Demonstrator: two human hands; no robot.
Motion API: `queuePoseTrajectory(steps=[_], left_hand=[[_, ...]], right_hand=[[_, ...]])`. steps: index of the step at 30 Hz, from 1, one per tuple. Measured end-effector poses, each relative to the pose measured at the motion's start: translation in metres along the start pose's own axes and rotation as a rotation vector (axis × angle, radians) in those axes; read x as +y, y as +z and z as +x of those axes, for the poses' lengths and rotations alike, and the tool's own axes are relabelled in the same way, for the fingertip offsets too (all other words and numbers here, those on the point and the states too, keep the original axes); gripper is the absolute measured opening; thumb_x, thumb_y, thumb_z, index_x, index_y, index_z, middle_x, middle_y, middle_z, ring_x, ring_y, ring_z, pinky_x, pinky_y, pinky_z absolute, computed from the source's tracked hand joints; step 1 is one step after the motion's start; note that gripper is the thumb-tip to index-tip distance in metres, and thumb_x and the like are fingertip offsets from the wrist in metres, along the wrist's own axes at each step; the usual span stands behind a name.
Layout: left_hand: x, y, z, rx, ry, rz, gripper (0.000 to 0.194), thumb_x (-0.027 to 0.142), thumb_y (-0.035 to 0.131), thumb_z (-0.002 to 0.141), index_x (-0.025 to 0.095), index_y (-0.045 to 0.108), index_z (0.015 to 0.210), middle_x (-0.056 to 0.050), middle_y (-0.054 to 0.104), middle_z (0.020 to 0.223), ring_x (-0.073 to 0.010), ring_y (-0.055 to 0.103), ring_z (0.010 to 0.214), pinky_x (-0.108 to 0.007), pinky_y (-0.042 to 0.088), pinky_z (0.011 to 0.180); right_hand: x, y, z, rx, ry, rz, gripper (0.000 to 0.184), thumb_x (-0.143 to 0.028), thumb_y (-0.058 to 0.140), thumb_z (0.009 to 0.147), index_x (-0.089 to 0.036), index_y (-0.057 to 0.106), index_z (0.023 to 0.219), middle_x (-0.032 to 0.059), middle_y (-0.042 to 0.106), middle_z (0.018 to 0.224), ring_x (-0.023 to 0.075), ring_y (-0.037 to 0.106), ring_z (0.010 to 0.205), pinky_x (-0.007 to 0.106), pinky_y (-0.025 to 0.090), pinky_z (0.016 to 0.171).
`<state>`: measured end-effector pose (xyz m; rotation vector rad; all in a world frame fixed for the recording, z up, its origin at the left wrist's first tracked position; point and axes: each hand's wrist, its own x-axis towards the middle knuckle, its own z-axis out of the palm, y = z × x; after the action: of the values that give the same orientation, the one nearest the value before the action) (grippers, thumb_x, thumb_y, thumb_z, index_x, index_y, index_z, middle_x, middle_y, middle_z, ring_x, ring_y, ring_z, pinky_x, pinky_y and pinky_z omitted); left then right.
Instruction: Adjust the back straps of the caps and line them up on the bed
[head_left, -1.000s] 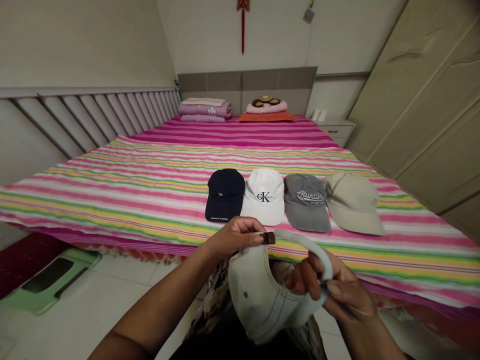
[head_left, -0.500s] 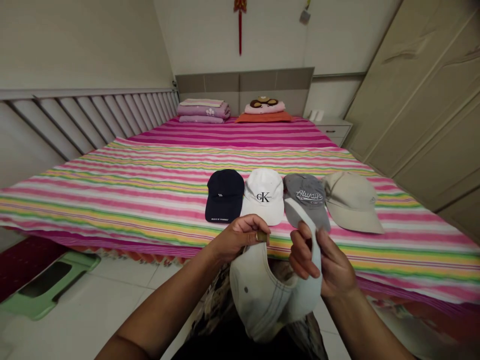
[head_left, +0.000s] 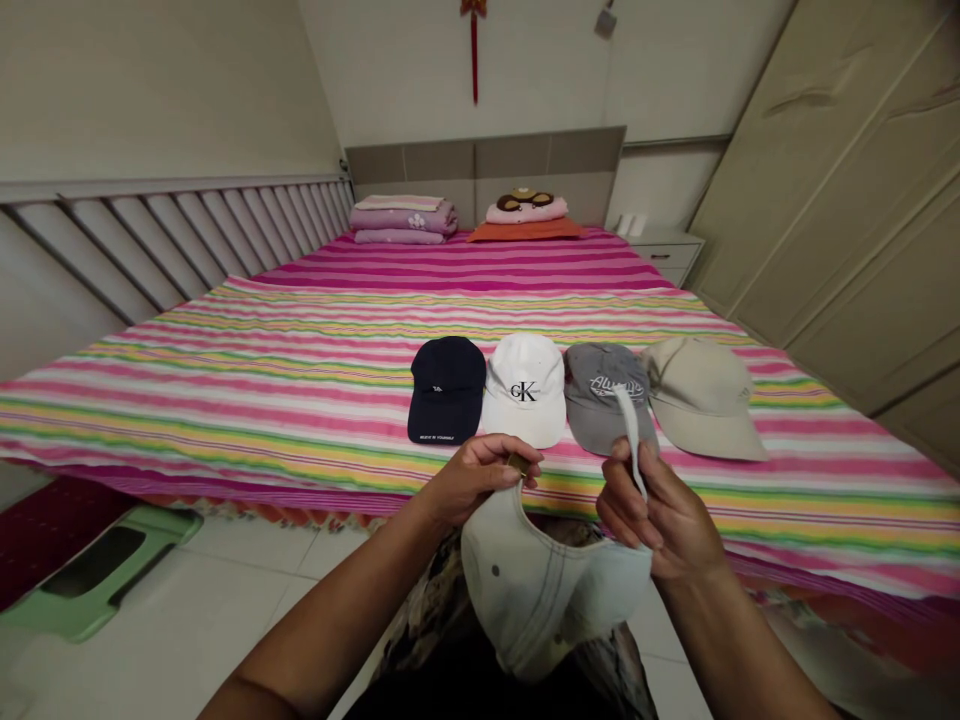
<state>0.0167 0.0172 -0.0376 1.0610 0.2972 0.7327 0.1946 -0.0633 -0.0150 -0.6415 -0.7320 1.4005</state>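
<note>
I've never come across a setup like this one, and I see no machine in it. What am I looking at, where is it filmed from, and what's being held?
There is no machine: these are a person's two bare hands. The camera is worn on the head, looking forward and down, so the forearms reach in from the bottom.

The left hand grips a pale cap at its small buckle. The right hand pinches the cap's strap, whose free end points up, apart from the buckle.

Beyond, on a striped bed, four caps sit in a row, left to right: navy, white, gray and beige. Folded bedding lies at the far end.
</note>
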Motion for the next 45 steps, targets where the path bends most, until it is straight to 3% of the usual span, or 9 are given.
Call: queuePoseTrajectory(steps=[3, 8, 13, 17, 22, 27, 33, 39, 45], left_hand=[[0.001, 0.002, 0.000, 0.000, 0.015, 0.025, 0.032, 0.026, 0.074, 0.059, 0.012, 0.069, 0.088, -0.003, 0.060, 0.074, -0.0126, 0.059, 0.072, -0.024, 0.043, 0.071], [0.000, 0.004, 0.001, 0.045, -0.026, -0.035, 0.034, 0.022, 0.077, 0.054, 0.012, 0.068, 0.086, -0.006, 0.065, 0.076, -0.0152, 0.063, 0.075, -0.024, 0.046, 0.070], [0.000, 0.006, 0.003, 0.095, -0.022, -0.125, 0.034, 0.019, 0.081, 0.048, 0.011, 0.066, 0.078, -0.007, 0.069, 0.076, -0.0143, 0.064, 0.065, -0.025, 0.048, 0.067], [0.005, 0.009, 0.002, 0.138, -0.029, -0.141, 0.035, 0.021, 0.080, 0.049, 0.011, 0.067, 0.080, -0.007, 0.069, 0.072, -0.0146, 0.064, 0.065, -0.024, 0.048, 0.065], [0.012, 0.014, 0.000, 0.219, 0.007, -0.147, 0.034, 0.021, 0.080, 0.049, 0.013, 0.068, 0.080, -0.007, 0.069, 0.078, -0.0145, 0.062, 0.070, -0.025, 0.046, 0.069], [0.014, 0.020, -0.002, 0.262, 0.058, -0.080, 0.031, 0.021, 0.078, 0.052, 0.014, 0.069, 0.081, -0.006, 0.069, 0.083, -0.0145, 0.061, 0.074, -0.025, 0.046, 0.071], [0.010, 0.023, -0.005, 0.246, 0.109, -0.080, 0.029, 0.019, 0.076, 0.054, 0.015, 0.070, 0.082, -0.006, 0.069, 0.084, -0.0147, 0.061, 0.074, -0.027, 0.047, 0.072], [0.009, 0.026, -0.006, 0.269, 0.157, 0.006, 0.028, 0.020, 0.076, 0.055, 0.016, 0.070, 0.081, -0.007, 0.067, 0.091, -0.0165, 0.060, 0.083, -0.028, 0.044, 0.078], [0.010, 0.025, -0.007, 0.265, 0.168, -0.007, 0.027, 0.021, 0.076, 0.055, 0.017, 0.070, 0.081, -0.006, 0.067, 0.090, -0.0157, 0.059, 0.082, -0.028, 0.044, 0.078]], right_hand=[[-0.005, 0.000, 0.002, 0.011, 0.032, -0.039, 0.019, -0.035, 0.063, 0.072, -0.017, 0.062, 0.066, -0.0065, 0.043, 0.044, 0.0019, 0.026, 0.028, 0.017, 0.030, 0.030], [-0.012, 0.000, 0.002, -0.032, 0.180, -0.155, 0.014, -0.028, 0.066, 0.069, -0.016, 0.060, 0.073, -0.0106, 0.037, 0.034, 0.0010, 0.017, 0.025, 0.015, 0.025, 0.028], [-0.011, 0.002, 0.002, -0.054, 0.245, -0.277, 0.023, -0.035, 0.065, 0.070, -0.017, 0.052, 0.064, -0.0110, 0.035, 0.027, 0.0031, 0.022, 0.024, 0.016, 0.027, 0.031], [-0.016, 0.009, 0.006, -0.056, 0.242, -0.348, 0.023, -0.034, 0.066, 0.069, -0.017, 0.051, 0.065, -0.0070, 0.045, 0.034, 0.0048, 0.035, 0.030, 0.016, 0.024, 0.035], [-0.031, 0.018, 0.009, -0.106, 0.236, -0.489, 0.024, -0.037, 0.065, 0.070, -0.016, 0.053, 0.070, -0.0053, 0.049, 0.047, 0.0045, 0.036, 0.037, 0.018, 0.027, 0.038], [-0.043, 0.026, 0.004, -0.112, 0.093, -0.704, 0.022, -0.037, 0.064, 0.072, -0.017, 0.057, 0.071, -0.0023, 0.051, 0.056, 0.0082, 0.045, 0.049, 0.020, 0.035, 0.046], [-0.032, 0.028, 0.002, 0.031, 0.067, -0.626, 0.022, -0.036, 0.066, 0.069, -0.016, 0.061, 0.077, -0.0061, 0.041, 0.048, 0.0043, 0.029, 0.039, 0.019, 0.018, 0.036], [-0.019, 0.029, 0.006, 0.068, 0.147, -0.451, 0.024, -0.033, 0.069, 0.063, -0.013, 0.060, 0.073, -0.0061, 0.044, 0.045, 0.0028, 0.027, 0.036, 0.019, 0.012, 0.036], [-0.017, 0.031, 0.007, 0.082, 0.155, -0.412, 0.025, -0.032, 0.071, 0.061, -0.013, 0.060, 0.072, -0.0055, 0.047, 0.045, 0.0020, 0.027, 0.035, 0.018, 0.012, 0.036]])
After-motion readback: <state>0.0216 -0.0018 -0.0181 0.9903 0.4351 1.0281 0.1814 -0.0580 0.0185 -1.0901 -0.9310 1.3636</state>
